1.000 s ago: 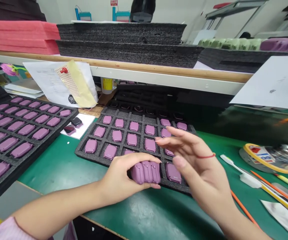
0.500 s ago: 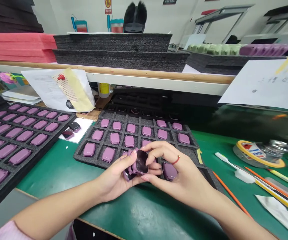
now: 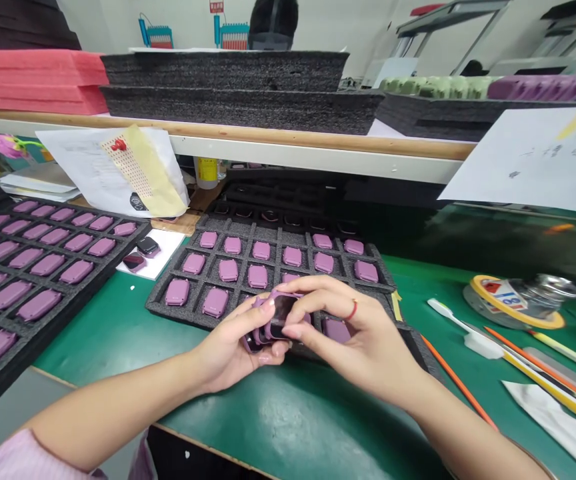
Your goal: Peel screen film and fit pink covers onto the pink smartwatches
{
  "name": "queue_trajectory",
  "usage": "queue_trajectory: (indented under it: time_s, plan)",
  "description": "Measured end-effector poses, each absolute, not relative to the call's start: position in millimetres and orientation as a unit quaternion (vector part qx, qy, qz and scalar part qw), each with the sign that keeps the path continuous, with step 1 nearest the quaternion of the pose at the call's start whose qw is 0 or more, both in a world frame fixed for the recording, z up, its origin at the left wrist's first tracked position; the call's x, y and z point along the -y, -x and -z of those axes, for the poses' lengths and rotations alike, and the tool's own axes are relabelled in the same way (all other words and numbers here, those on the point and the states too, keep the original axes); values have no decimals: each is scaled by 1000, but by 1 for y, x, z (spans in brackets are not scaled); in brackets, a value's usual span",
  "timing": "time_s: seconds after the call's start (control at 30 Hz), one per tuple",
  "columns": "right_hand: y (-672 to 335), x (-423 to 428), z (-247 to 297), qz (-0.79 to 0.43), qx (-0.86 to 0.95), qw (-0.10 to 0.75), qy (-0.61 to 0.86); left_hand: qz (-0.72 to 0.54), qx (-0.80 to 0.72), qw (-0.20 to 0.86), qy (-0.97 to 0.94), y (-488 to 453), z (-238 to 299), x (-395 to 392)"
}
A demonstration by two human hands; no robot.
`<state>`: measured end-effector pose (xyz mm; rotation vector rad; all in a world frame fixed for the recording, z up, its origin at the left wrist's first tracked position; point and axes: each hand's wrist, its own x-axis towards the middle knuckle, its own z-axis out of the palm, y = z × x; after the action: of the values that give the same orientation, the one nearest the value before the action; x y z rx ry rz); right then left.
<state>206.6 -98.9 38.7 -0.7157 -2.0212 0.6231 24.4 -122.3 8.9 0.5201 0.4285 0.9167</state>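
Note:
My left hand and my right hand meet low over the front of a black foam tray. Between them is a small bunch of purple watch-shaped devices, one with a dark glossy face. My left fingers wrap the bunch from the side, and my right fingertips press on the dark face. Part of the bunch is hidden by my fingers. Purple devices lie in the tray's cells, and my right hand covers the front cells.
A second foam tray of purple devices lies to the left, beside a white sheet holding two dark-faced devices. On the green mat at right are a tape roll and several tools. A shelf edge bearing stacked foam runs above.
One second ago my right hand was open above the tray. Now both hands are together on the bunch, with a dark face turned up. The view has shifted slightly.

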Motion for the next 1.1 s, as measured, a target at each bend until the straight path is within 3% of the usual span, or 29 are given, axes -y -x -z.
queue_trajectory:
  time_s: [0.13,0.2,0.37,0.43,0.67,0.83,0.97,1.1]
  plan:
    - [-208,106,-44,-210,708,591,325,-411,-174,870,-211,-23,-11,120]
    - [-208,113,-45,-183,703,614,310,-401,-166,880,-194,-23,-12,119]
    - [-205,115,-39,-160,838,445,273,-401,-177,875,-205,-21,-13,120]
    - [-203,112,-34,-165,851,418,273,-399,-191,869,-220,-21,-12,120]
    - [-200,113,-28,-165,849,424,268,-399,-202,864,-232,-21,-15,120]
    - [-217,120,-37,-125,795,511,303,-396,-165,873,-233,-21,-15,118]
    - [-227,125,-39,-76,825,473,298,-400,-155,872,-236,-21,-14,119]
    - [-224,136,-32,-125,852,435,263,-398,-158,876,-223,-21,-14,121]
